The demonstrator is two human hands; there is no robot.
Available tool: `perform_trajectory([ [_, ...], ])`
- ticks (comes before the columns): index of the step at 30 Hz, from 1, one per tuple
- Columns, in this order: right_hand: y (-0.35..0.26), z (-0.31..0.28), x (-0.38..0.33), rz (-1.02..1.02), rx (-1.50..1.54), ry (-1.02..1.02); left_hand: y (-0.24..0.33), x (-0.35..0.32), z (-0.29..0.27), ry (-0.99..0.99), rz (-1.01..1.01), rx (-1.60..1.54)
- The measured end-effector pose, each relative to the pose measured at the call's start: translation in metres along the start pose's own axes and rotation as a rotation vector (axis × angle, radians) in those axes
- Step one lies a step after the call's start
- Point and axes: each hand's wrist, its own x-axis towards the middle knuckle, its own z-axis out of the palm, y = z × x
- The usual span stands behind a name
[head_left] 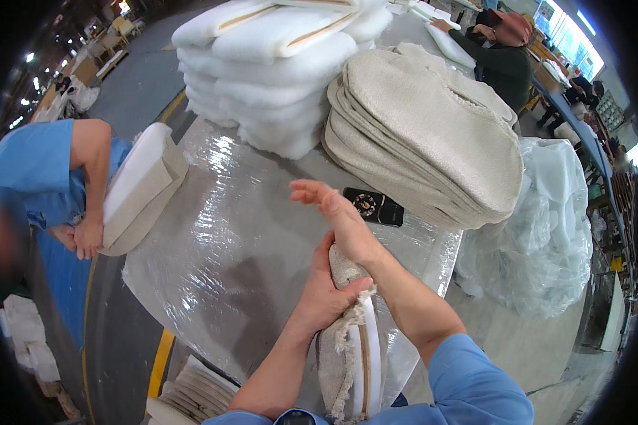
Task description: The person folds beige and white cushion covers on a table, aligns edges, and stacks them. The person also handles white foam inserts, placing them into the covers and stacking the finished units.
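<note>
A plastic-wrapped work table (227, 234) fills the middle of the scene, its shiny film creased and reflecting overhead light. On its far side sits a tall stack of white foam pads (276, 64), and just to the right of it a fanned pile of beige woven covers (425, 134), leaning against the foam. A heap of clear plastic sheeting (546, 227) bulges off the table's right edge. At the left edge a co-worker in a blue shirt (28, 170) holds a covered cushion (138, 188) against the table's corner. Far right, another person in dark clothing (503, 57) works at the same surface. At the near edge, the beige cover with a white foam pad inside (351, 347) stands upright between the wearer's forearms. The left hand (326, 294) is clamped around its top end, fingers wrapped over the fabric. The right hand (337, 212) rests its wrist on that same top, palm open and fingers spread apart, reaching out over the table. A small black device (373, 206) lies flat on the film just beyond the right hand.
</note>
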Motion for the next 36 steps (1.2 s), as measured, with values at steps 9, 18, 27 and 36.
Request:
perform_trajectory([
  [9,-0.001,0.008,-0.018,-0.047,-0.030,0.098,0.003,-0.014,0.011,0.032,0.153,0.474],
  [18,0.028,-0.001,-0.054,0.051,0.215,0.079,0.023,-0.019,0.001,-0.137,0.167,0.449],
  [27,0.000,-0.039,-0.114,0.055,0.557,-0.075,0.024,-0.093,-0.004,-0.160,0.146,0.449],
  [36,-0.034,-0.038,-0.097,-0.002,-0.177,-0.031,0.014,-0.061,0.009,0.381,0.376,0.550],
])
